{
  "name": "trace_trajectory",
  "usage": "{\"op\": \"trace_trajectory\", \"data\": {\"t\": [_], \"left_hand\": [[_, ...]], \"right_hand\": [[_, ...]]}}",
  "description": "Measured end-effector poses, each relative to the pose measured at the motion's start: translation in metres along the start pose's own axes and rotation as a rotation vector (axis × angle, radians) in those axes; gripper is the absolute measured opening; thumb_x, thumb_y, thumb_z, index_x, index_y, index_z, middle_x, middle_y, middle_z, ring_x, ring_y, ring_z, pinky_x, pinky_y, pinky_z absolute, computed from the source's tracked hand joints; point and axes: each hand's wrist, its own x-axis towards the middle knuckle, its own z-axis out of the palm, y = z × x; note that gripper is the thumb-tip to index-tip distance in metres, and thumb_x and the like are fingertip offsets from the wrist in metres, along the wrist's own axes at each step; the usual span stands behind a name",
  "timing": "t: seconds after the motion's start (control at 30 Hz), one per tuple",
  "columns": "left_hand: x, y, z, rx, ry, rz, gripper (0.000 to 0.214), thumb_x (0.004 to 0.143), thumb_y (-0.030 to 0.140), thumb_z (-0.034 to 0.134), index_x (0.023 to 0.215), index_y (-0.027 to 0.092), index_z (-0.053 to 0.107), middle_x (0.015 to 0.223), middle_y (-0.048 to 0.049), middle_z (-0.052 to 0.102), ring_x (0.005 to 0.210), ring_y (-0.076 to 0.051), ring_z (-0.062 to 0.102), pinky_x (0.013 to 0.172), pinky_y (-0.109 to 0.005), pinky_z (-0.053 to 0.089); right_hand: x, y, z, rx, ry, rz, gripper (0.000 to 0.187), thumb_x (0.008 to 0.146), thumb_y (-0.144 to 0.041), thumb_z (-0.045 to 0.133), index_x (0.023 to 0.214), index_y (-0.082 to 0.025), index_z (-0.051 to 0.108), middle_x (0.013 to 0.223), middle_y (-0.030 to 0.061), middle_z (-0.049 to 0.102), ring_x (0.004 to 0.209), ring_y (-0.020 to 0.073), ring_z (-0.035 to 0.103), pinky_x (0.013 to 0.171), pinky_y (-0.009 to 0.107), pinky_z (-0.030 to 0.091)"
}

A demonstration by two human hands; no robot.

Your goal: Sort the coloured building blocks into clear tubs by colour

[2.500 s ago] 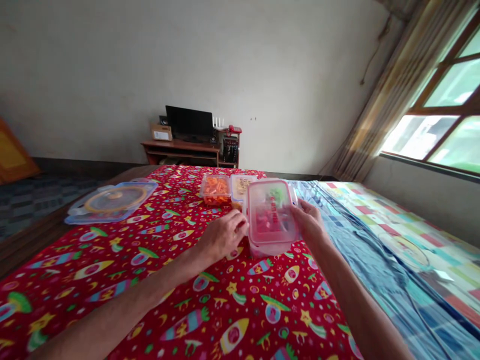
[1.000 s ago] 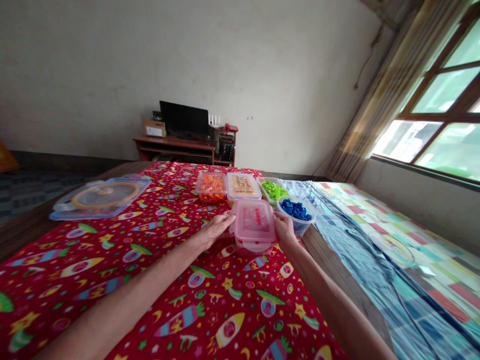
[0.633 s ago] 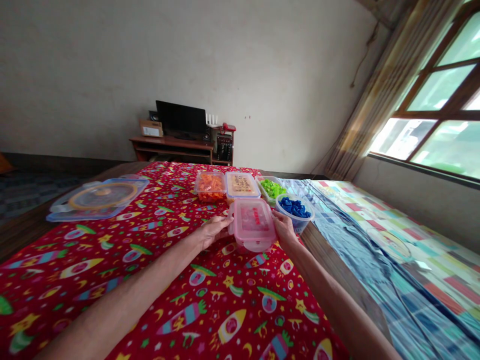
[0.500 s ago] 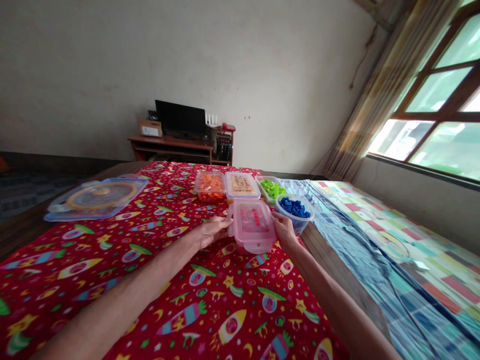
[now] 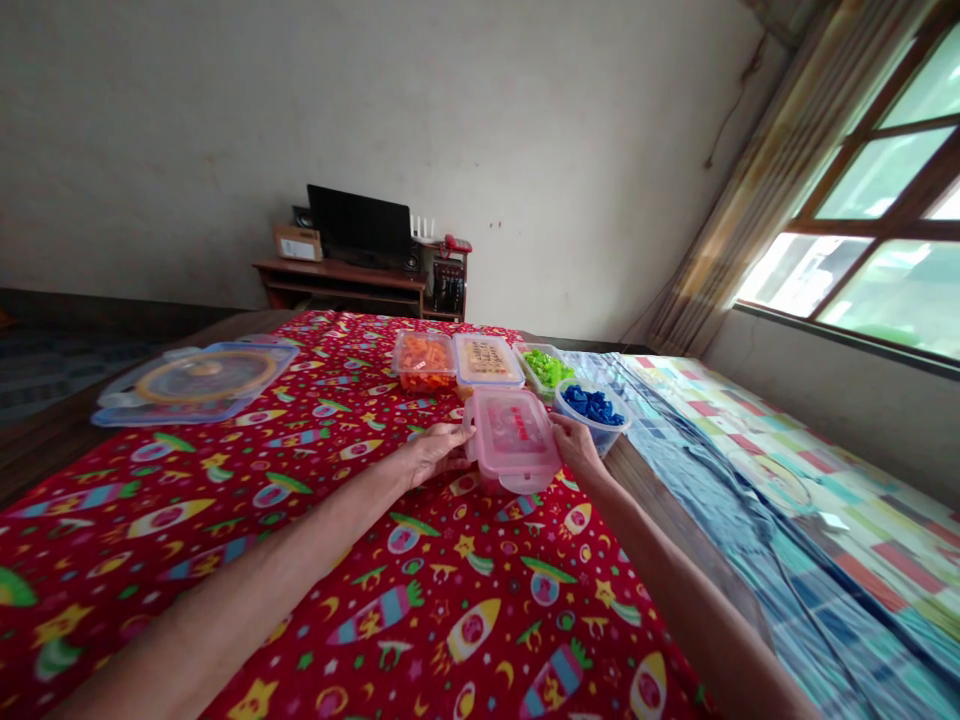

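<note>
On the red rocket-print cloth (image 5: 300, 520), near the table's right edge (image 5: 664, 505), the pink-lidded box (image 5: 514, 440) rests between my two hands. Behind it stands a row, left to right: the orange-filled box (image 5: 424, 360), the yellow-lidded box (image 5: 487, 362) and the green-filled box (image 5: 546, 368). The round tub of blue pieces (image 5: 594, 412) sits just beside the pink-lidded box at its far right corner, close to my right hand (image 5: 577, 447). Room on that side is tight: the tub lies behind the hand and the table edge runs along my right forearm, with the blue patterned sheet (image 5: 750, 520) beyond it. To the left the cloth lies open as far as the large blue-rimmed lid (image 5: 196, 378), well apart at the far left. The cloth toward me is bare of things apart from my forearms.

My left hand (image 5: 435, 452) presses the box's left side, fingers curled at the lid's rim, palm turned inward. My right hand closes on the opposite side, thumb over the lid's edge. Both arms reach forward, nearly straight, and converge on the box. Whether the box is lifted clear of the cloth I cannot tell.
</note>
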Motion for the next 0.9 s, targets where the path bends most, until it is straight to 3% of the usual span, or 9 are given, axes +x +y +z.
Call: {"op": "trace_trajectory", "data": {"t": [0.13,0.23,0.33,0.43,0.53,0.67,0.9], "left_hand": [[0.0,-0.001,-0.001,-0.013,-0.013,0.025,0.008,0.079,0.021,0.072,0.082,0.014,0.068,0.07,-0.0031,0.07,0.058,-0.012,0.063,0.048,-0.018,0.05],[0.001,0.0,-0.002,-0.004,-0.009,0.027,0.014,0.076,0.022,0.075,0.084,0.014,0.068,0.072,-0.0038,0.07,0.059,-0.012,0.063,0.05,-0.018,0.05],[0.001,0.0,-0.001,0.018,-0.004,0.024,0.015,0.076,0.023,0.075,0.084,0.013,0.068,0.073,-0.0041,0.071,0.059,-0.011,0.063,0.051,-0.019,0.051],[0.001,0.001,0.0,0.033,0.004,0.01,0.015,0.076,0.025,0.076,0.081,0.013,0.069,0.071,-0.0036,0.07,0.059,-0.012,0.063,0.053,-0.02,0.052],[0.002,-0.001,-0.001,0.027,0.001,0.019,0.013,0.076,0.024,0.075,0.081,0.013,0.069,0.073,-0.0035,0.071,0.059,-0.012,0.063,0.053,-0.02,0.052],[0.006,-0.004,-0.003,0.02,-0.022,0.046,0.011,0.077,0.022,0.074,0.082,0.013,0.07,0.075,-0.0047,0.071,0.058,-0.011,0.063,0.052,-0.02,0.052],[0.006,-0.004,-0.005,0.03,-0.05,0.062,0.018,0.075,0.024,0.076,0.086,0.013,0.067,0.079,-0.0057,0.071,0.063,-0.013,0.064,0.058,-0.023,0.055]], "right_hand": [[-0.002,-0.008,-0.01,-0.318,-0.035,-0.22,0.032,0.079,-0.023,0.042,0.085,-0.016,0.073,0.075,0.0065,0.071,0.075,0.0233,0.063,0.075,0.035,0.048],[-0.005,-0.021,-0.014,-0.537,-0.103,-0.411,0.033,0.082,-0.015,0.041,0.097,-0.015,0.071,0.094,0.0118,0.071,0.089,0.0245,0.063,0.085,0.038,0.048],[-0.009,-0.038,-0.015,-0.639,-0.237,-0.662,0.039,0.083,-0.008,0.037,0.108,-0.012,0.067,0.112,0.0155,0.067,0.109,0.0241,0.059,0.098,0.041,0.044],[-0.014,-0.05,-0.014,-0.653,-0.378,-0.842,0.037,0.091,-0.016,0.038,0.119,-0.013,0.062,0.119,0.014,0.065,0.119,0.0221,0.054,0.108,0.044,0.038],[-0.02,-0.051,-0.01,-0.722,-0.433,-0.862,0.041,0.098,-0.028,0.035,0.131,-0.014,0.054,0.132,0.014,0.058,0.131,0.0229,0.045,0.113,0.048,0.032],[-0.024,-0.042,-0.002,-0.828,-0.469,-0.831,0.042,0.1,-0.025,0.03,0.134,-0.016,0.053,0.14,0.0106,0.052,0.14,0.024,0.032,0.115,0.051,0.026],[-0.028,-0.04,0.001,-0.855,-0.454,-0.896,0.04,0.099,-0.021,0.033,0.132,-0.017,0.056,0.141,0.009,0.051,0.139,0.0261,0.033,0.115,0.054,0.025]]}}
